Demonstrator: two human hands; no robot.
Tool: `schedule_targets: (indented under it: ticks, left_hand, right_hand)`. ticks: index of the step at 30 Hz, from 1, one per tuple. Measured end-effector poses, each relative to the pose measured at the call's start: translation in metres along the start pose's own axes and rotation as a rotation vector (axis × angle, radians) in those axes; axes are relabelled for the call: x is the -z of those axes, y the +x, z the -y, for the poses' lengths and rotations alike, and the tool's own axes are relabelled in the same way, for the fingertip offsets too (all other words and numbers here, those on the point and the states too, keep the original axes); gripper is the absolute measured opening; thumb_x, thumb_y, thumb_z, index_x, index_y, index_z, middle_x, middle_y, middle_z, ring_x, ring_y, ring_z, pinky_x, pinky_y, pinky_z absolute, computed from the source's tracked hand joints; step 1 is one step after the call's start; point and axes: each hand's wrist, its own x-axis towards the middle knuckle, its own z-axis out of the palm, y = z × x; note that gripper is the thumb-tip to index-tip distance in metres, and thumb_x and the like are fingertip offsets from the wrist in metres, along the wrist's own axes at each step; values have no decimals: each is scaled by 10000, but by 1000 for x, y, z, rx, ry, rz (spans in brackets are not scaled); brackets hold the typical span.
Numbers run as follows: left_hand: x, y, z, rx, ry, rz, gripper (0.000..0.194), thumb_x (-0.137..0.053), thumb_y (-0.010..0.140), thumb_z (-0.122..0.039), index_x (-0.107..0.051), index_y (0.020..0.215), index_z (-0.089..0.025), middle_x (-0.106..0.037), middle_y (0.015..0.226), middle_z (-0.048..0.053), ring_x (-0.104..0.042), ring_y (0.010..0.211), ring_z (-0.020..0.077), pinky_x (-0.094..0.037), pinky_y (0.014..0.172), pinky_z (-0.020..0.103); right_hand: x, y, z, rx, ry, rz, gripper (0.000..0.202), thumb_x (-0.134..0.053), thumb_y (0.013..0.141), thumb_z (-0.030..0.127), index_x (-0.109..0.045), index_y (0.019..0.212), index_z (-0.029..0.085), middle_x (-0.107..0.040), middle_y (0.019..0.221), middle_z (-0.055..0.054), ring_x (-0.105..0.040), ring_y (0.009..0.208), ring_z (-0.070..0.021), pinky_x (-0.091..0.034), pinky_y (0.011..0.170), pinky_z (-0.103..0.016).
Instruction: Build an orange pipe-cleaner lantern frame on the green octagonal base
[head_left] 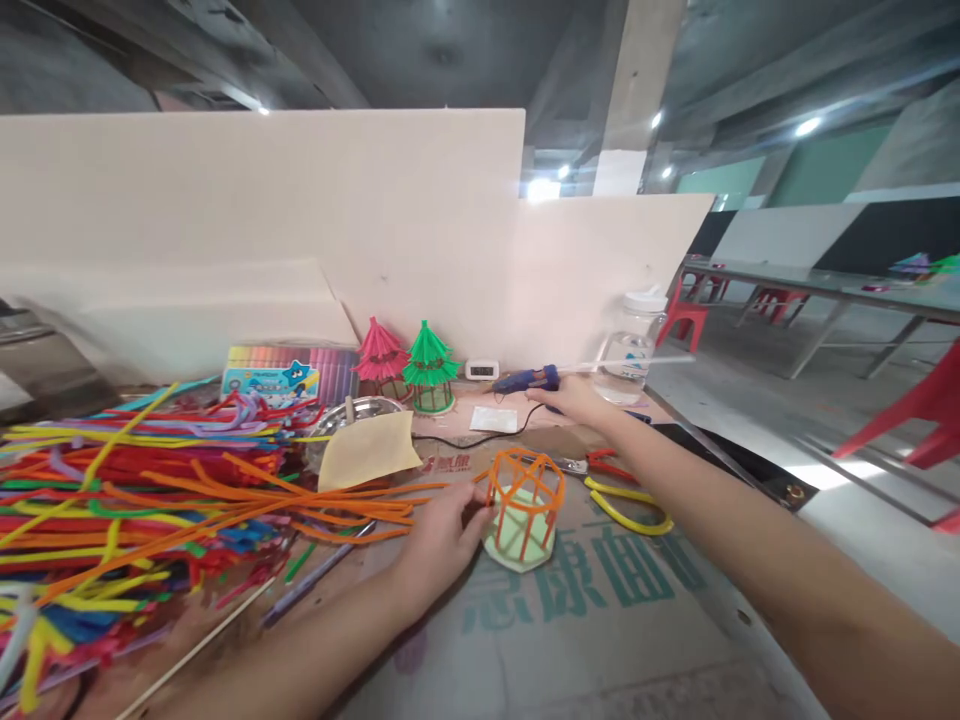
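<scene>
My right hand [576, 402] reaches to the back of the table and is closed on a blue hot glue gun [525, 380], whose nozzle points left. A clear glue stick [664, 361] appears to extend from its rear. My left hand [446, 540] pinches the left side of a small orange pipe-cleaner frame [529, 480], shaped like an open cage. The frame stands on a pale green many-sided base [521, 555]. The left fingertips are partly hidden, so their exact hold is unclear. Loose orange pipe cleaners [330, 500] lie left of this hand.
Multicoloured pipe cleaners [112, 500] are heaped at left. Pink [381, 350] and green [431, 360] roofed models, a marker set [292, 375], a small clock [482, 369] and a water bottle [634, 340] line the back. Yellow-and-red-handled pliers [630, 510] lie right; a metal bowl [367, 408] sits behind yellow paper [371, 450].
</scene>
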Motion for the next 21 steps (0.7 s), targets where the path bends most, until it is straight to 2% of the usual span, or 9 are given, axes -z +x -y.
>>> schedule_targets:
  ticks: [4,6,8,11,14,17,19,21]
  left_hand:
    - [2,0,-5,-27,25,74,46,-624,884,-215,-640,841,-208,-706,858,36,-655,822,213,-502,739,314]
    - [8,2,-4,-67,63,110,27,-668,859,-204,-671,885,-210,-720,913,49,-657,892,228,-505,795,335]
    - [19,6,-2,-107,131,118,113,-698,834,-196,-694,946,-210,-730,964,70,-656,943,251,-503,842,370]
    - [39,15,1,-87,243,105,161,-636,866,-174,-704,1010,-198,-730,1014,90,-660,958,253,-503,847,376]
    - [52,25,3,-62,380,167,229,-554,921,-205,-705,1089,-178,-717,1086,110,-642,1018,258,-483,890,376]
    - [50,30,5,-62,493,219,210,-557,912,-234,-741,978,-157,-718,980,127,-636,955,279,-473,854,390]
    - [44,32,7,-52,501,222,184,-581,880,-223,-743,834,-150,-707,867,124,-631,877,277,-467,815,389]
    - [39,33,6,-49,481,204,172,-581,854,-192,-725,770,-151,-699,830,118,-625,862,270,-458,821,386]
  right_hand:
    - [-35,21,-13,15,-16,24,247,-693,831,305,-713,970,102,-751,914,-115,-667,857,-240,-498,798,-325]
    - [-45,22,-21,23,-27,34,261,-689,838,285,-699,1012,90,-747,963,-132,-669,877,-236,-496,820,-321]
    - [-48,21,-27,33,-41,43,287,-681,849,279,-686,1067,92,-741,1032,-141,-669,922,-233,-490,854,-319]
    - [-45,17,-33,34,-76,44,348,-695,841,286,-667,1137,106,-732,1093,-148,-666,974,-240,-481,890,-332]
    - [-38,10,-35,29,-120,39,365,-717,822,307,-671,1139,133,-733,1107,-132,-668,998,-244,-480,898,-337]
    - [-28,-3,-40,32,-176,28,325,-713,816,316,-697,1102,163,-743,1094,-103,-677,991,-243,-482,904,-340]
    - [-17,-17,-45,31,-220,7,298,-688,826,311,-715,1086,168,-746,1097,-102,-683,986,-250,-485,906,-344]
    - [-4,-34,-51,30,-263,-18,280,-639,851,297,-729,1085,170,-741,1128,-106,-682,1009,-253,-485,912,-341]
